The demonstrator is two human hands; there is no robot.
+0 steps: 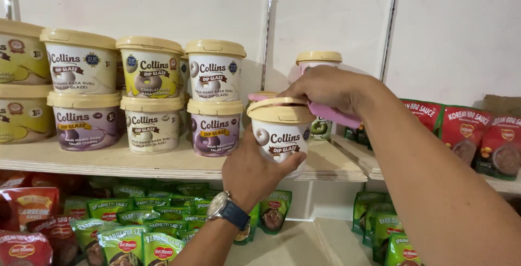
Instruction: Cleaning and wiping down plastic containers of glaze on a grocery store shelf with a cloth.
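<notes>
My left hand (254, 172) grips a round white tub (282, 135) with a cream lid from below, holding it just in front of the wooden shelf (179, 165). My right hand (325, 88) lies over the tub's lid and holds a pink flat tool (334, 115) against the lid's top. A dark watch sits on my left wrist. More tubs of the same kind, white, yellow and purple, stand stacked two high on the shelf to the left (215, 100). One more tub (319, 59) stands behind my right hand.
Green sauce pouches (146, 228) and red pouches (24, 211) fill the lower shelf at left. Red sauce pouches (467, 130) stand on the right shelf, with green pouches (380, 228) below. White wall with metal shelf rails (267, 32) behind.
</notes>
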